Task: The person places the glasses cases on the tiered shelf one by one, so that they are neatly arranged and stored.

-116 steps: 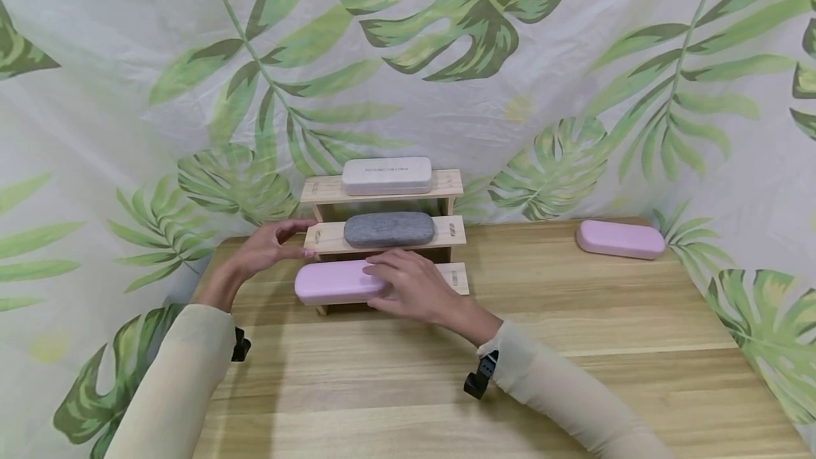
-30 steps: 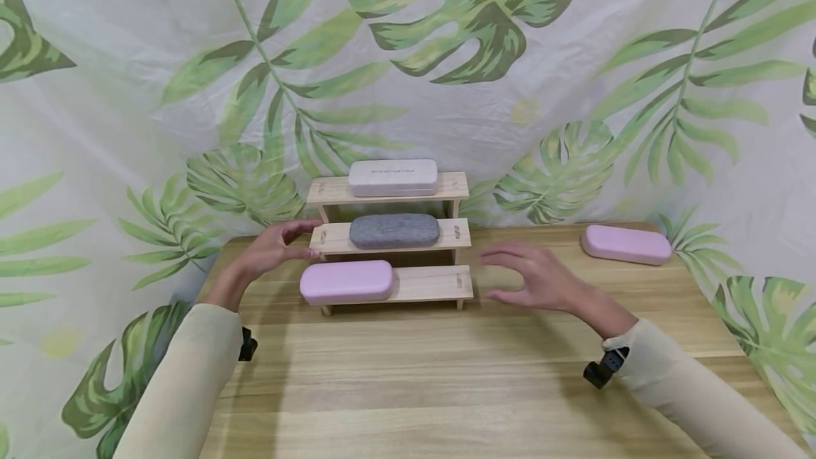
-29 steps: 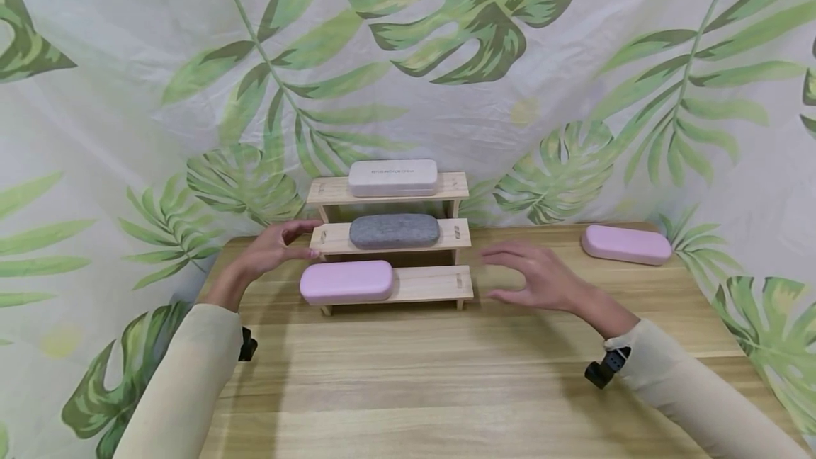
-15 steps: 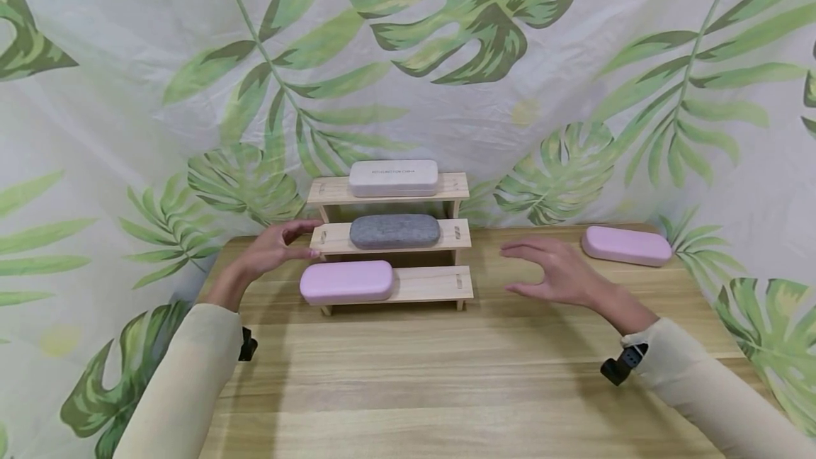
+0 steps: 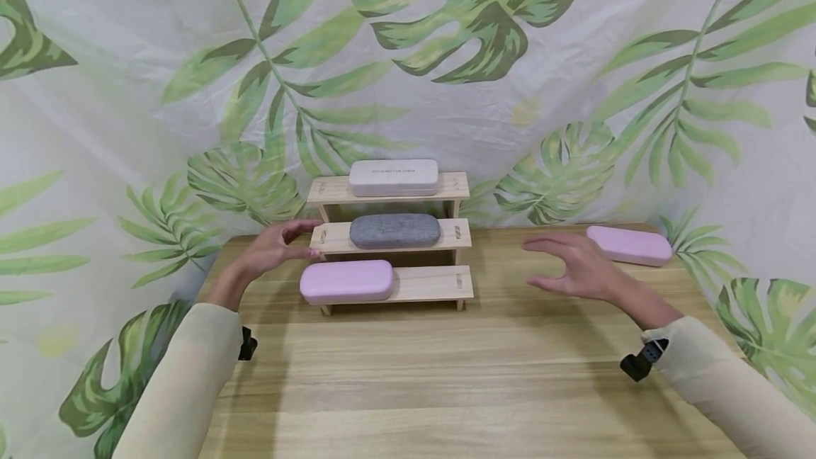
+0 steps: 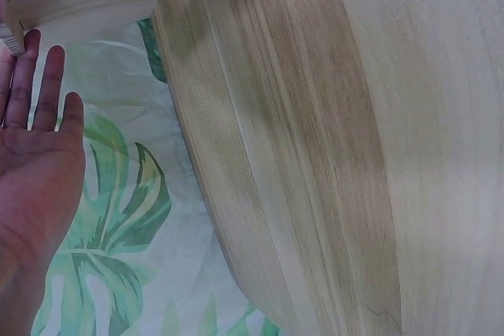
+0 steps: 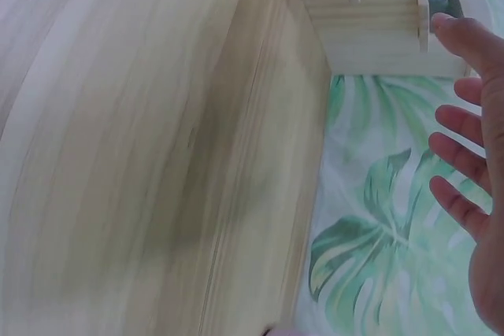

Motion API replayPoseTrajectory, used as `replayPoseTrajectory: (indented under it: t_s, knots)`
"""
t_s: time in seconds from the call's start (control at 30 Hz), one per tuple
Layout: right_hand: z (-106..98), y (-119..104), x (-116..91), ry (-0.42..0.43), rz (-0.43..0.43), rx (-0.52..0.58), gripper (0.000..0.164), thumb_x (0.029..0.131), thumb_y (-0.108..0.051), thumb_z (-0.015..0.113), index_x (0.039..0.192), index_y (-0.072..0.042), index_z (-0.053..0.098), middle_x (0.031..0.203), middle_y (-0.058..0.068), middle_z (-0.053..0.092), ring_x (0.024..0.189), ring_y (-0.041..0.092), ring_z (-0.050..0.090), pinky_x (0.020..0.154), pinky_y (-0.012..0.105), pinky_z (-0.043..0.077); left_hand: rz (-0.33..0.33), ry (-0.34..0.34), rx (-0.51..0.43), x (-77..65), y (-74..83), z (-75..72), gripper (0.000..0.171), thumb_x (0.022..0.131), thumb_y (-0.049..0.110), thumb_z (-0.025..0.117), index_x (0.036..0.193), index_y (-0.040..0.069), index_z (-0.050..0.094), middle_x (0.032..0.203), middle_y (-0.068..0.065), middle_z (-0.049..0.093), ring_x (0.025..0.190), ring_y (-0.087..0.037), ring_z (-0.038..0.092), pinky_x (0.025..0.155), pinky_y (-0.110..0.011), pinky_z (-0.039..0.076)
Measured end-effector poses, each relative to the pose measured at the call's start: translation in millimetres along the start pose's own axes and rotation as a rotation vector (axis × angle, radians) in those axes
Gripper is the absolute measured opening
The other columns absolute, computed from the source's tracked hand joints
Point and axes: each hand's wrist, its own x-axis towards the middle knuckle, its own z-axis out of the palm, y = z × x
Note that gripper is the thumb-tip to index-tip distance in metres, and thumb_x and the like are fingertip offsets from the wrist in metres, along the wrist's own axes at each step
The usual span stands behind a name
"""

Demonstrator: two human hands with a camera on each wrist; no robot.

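Observation:
A three-tier wooden display stand (image 5: 433, 284) stands on the table. My left hand (image 5: 268, 252) holds the left end of its middle tier, thumb at the front edge and index finger toward the back; in the left wrist view the other fingers (image 6: 49, 88) are straight. A white glasses case (image 5: 393, 178) lies on the top tier, a grey fabric one (image 5: 395, 231) on the middle, and a pink one (image 5: 347, 282) on the left of the bottom tier. My right hand (image 5: 583, 268), holding nothing, spreads thumb and fingers beside a second pink glasses case (image 5: 631, 245), overlapping its left end.
The wooden table (image 5: 408, 381) has its back edge against a leaf-print cloth (image 5: 446, 112), which also hangs at both sides. The second pink case lies near the table's back right corner. Black wrist cameras (image 5: 644, 360) sit at both cuffs.
My right hand has let go of the pink glasses case on the bottom tier and moved right, toward the other pink case. My left hand stays at the stand.

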Motion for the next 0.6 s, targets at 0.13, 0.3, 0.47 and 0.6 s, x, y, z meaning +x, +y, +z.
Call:
replayPoseTrajectory:
  t_s: [0.13,0.3,0.47,0.6]
  knots:
    - [-4.2,6.0,-8.0,-0.031,0.04,-0.03,0.058,0.078,-0.042,0.093,0.122,-0.008,0.078,0.121,0.009,0.077,0.107,0.032,0.074,0.083,0.05,0.061,-0.002,0.002,0.001,0.0,0.1,0.2,0.075,0.091,0.042,0.085,0.155,0.019,0.055,0.162,-0.011,0.048,0.155,-0.038,0.034,0.129,-0.062,0.02]
    - [-9.6,13.0,-18.1,-0.059,0.084,-0.04,0.059,0.072,-0.032,0.096,0.121,-0.007,0.078,0.121,0.01,0.077,0.108,0.033,0.074,0.082,0.051,0.06,-0.002,0.001,0.005,0.7,0.0,0.2,0.075,0.091,0.042,0.085,0.155,0.019,0.054,0.162,-0.011,0.048,0.156,-0.038,0.034,0.129,-0.062,0.02]
    - [-15.3,18.3,-27.1,-0.089,0.115,-0.054,0.057,0.072,-0.031,0.095,0.121,-0.008,0.078,0.121,0.01,0.077,0.109,0.033,0.073,0.083,0.051,0.06,0.0,-0.001,0.015,0.9,0.1,-0.1,0.075,0.091,0.042,0.085,0.155,0.018,0.054,0.162,-0.011,0.048,0.156,-0.038,0.034,0.129,-0.062,0.02]
    - [-21.9,23.0,-33.2,-0.11,0.142,-0.074,0.058,0.071,-0.03,0.096,0.122,-0.01,0.078,0.122,0.009,0.077,0.11,0.033,0.073,0.084,0.052,0.059,0.003,-0.003,0.014,1.3,-0.2,-0.5,0.075,0.091,0.041,0.086,0.155,0.018,0.054,0.161,-0.011,0.049,0.155,-0.038,0.035,0.128,-0.062,0.02]
